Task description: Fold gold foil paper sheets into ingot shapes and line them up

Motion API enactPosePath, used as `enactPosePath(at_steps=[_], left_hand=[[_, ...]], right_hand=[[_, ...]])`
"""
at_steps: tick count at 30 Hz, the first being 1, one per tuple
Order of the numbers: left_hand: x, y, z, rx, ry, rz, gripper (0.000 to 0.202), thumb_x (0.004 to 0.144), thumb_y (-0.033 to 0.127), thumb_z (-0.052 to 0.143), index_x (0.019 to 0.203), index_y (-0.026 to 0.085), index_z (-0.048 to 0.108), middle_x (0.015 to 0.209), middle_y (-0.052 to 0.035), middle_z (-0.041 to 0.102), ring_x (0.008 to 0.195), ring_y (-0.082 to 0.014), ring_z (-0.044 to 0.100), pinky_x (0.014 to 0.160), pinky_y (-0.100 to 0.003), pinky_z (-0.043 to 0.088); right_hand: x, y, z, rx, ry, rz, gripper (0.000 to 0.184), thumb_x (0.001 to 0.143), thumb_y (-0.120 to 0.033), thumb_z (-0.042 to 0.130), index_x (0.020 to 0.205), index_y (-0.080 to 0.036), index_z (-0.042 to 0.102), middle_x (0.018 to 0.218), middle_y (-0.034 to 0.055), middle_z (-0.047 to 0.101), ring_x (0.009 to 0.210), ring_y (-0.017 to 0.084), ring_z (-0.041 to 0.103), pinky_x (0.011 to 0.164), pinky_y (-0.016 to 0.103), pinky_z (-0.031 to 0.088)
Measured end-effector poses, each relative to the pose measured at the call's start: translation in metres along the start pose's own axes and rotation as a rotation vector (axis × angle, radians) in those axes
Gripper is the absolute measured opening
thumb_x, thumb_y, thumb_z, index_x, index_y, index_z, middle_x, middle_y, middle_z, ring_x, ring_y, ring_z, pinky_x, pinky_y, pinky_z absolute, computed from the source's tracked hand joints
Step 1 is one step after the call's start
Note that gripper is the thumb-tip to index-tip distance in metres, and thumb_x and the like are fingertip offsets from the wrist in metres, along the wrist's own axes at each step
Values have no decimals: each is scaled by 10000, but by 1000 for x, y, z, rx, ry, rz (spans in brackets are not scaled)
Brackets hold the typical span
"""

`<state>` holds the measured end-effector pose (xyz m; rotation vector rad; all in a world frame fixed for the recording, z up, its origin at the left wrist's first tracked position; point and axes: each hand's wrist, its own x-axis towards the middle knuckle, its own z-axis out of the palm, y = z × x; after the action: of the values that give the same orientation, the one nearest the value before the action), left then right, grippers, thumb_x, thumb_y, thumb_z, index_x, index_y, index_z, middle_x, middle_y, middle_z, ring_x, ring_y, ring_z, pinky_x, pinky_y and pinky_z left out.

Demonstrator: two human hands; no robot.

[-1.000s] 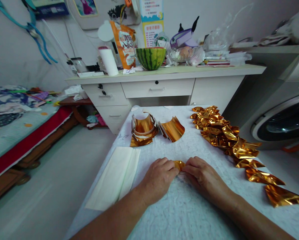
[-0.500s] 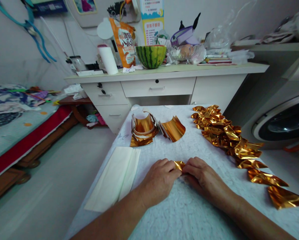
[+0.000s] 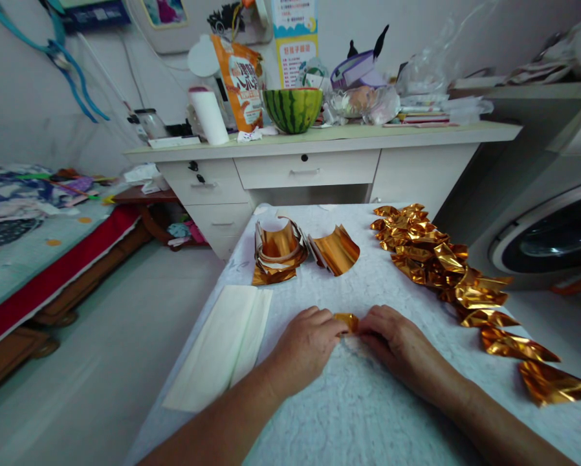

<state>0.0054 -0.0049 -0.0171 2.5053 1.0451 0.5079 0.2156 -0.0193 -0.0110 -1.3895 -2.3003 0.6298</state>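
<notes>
Between my two hands, low over the cloth-covered table, is a small piece of gold foil paper. My left hand pinches its left end, and my right hand has its fingers closed at the right end. Most of the foil is hidden by the fingers. Farther back stands a curled roll of gold foil sheets, with a smaller curved stack of gold foil sheets beside it. Left of my left hand lie flat pale paper sheets.
A long heap of folded gold foil pieces runs down the table's right side. Behind stands a white desk with a watermelon half and an orange pouch. A washing machine is at right, a bed at left.
My left hand has shifted slightly left, and the gap between my hands is a little wider. Both hands stay at the foil; the other things have not moved.
</notes>
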Motion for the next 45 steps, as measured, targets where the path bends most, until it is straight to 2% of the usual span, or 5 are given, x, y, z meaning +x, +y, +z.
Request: enactPosePath(at_steps=[8,18,29,38,45], left_hand=[[-1,1,-2,-16,54,-167,48,867,169,623,822,185,620,867,-15,611,873,-188,550,778,-317,436],[3,5,-2,123,1,-248,117,929,238,538,835,184,582,881,-24,620,882,-205,552,799,-352,415],[3,11,1,228,39,-357,162,914,291,554,791,189,573,841,-34,628,839,-219,559,769,-368,388],[2,11,5,282,61,-366,186,928,296,517,785,190,573,836,-45,628,823,-223,554,751,-372,377],[1,13,6,189,129,-419,50,868,225,598,863,197,558,895,-33,609,890,-240,530,805,-402,368]], right_hand=[[-1,1,1,-49,38,41,176,920,-186,503,837,-200,657,813,42,612,789,194,561,714,318,418],[4,3,6,-123,42,108,235,938,-210,451,794,-185,634,796,54,619,767,205,544,709,333,388],[6,0,9,-126,89,242,118,899,-224,495,871,-190,604,780,54,633,756,223,561,685,326,381],[9,-1,8,-139,56,253,162,905,-211,500,802,-190,624,770,53,655,750,222,575,707,334,390],[9,0,8,-139,60,248,173,911,-201,489,815,-180,632,778,56,659,755,214,583,717,330,393]])
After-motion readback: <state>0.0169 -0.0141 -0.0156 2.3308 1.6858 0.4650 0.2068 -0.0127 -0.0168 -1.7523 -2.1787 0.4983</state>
